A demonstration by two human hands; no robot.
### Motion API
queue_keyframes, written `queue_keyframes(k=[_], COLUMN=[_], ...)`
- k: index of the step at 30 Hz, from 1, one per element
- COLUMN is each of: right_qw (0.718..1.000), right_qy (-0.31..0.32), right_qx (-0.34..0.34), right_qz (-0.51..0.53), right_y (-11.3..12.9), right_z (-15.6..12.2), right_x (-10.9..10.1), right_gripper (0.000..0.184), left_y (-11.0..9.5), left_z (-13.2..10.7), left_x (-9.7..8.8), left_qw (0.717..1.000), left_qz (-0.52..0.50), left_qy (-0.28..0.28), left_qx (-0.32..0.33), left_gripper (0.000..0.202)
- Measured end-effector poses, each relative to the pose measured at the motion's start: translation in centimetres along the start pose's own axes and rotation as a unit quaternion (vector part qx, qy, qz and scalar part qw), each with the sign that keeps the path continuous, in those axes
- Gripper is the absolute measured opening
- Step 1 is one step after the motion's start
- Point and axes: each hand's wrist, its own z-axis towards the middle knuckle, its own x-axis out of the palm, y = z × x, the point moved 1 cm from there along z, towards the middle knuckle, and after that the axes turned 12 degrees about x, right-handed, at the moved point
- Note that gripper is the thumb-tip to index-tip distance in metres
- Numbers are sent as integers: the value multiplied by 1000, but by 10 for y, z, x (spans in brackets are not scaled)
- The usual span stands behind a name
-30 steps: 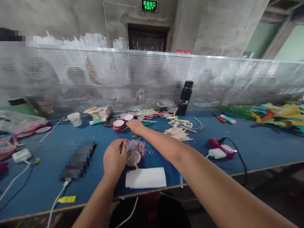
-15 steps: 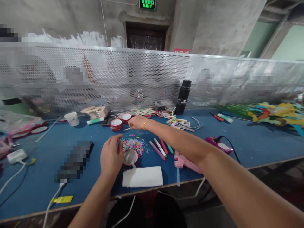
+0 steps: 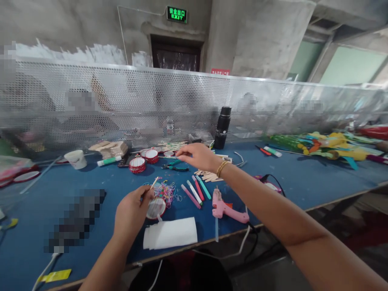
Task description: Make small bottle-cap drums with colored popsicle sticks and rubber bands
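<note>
My left hand [image 3: 133, 208] pinches a thin wooden stick [image 3: 155, 182] between thumb and fingertips, tilted up. Just under the stick lies a pile of small colourful rubber bands [image 3: 168, 192]. A roll of tape [image 3: 156, 208] with a red edge sits beside that hand, partly covered by it. My right hand [image 3: 198, 157], wearing a gold bracelet, reaches over the back of the table with its fingers stretched out and nothing visible in them. Close below its fingertips are teal-handled pliers [image 3: 176, 166]. Flat wooden sticks [image 3: 210, 176] lie beneath the right wrist.
Several markers [image 3: 195, 190] and a pink glue gun [image 3: 228, 210] lie right of the bands. White folded paper [image 3: 171, 233] rests at the front edge. Red tape rolls [image 3: 137, 165], a paper cup [image 3: 75, 159] and a black bottle [image 3: 222, 128] stand along the perforated metal divider [image 3: 136, 101].
The stick that was in my right hand is now in my left. My right hand has moved right, uncovering the pliers, and its fingers have straightened. The view has shifted to the right.
</note>
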Motion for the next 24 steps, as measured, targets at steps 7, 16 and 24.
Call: queue_keyframes(k=[7,16,24], right_qw=[985,962,956], right_qy=[47,148,180], right_qx=[114,115,162], right_qz=[-119,-199,-167], right_y=[-64,-57,-55], right_z=[-24,37,67], right_x=[-20,73,128], right_gripper=[13,36,38], left_y=[-4,-8,-30], left_z=[2,10,60], left_x=[0,-1,-12], left_qw=[999,999,994], left_qz=[8,-9,-74], left_qy=[16,18,56], left_qx=[37,25,54], left_gripper=[35,29,26])
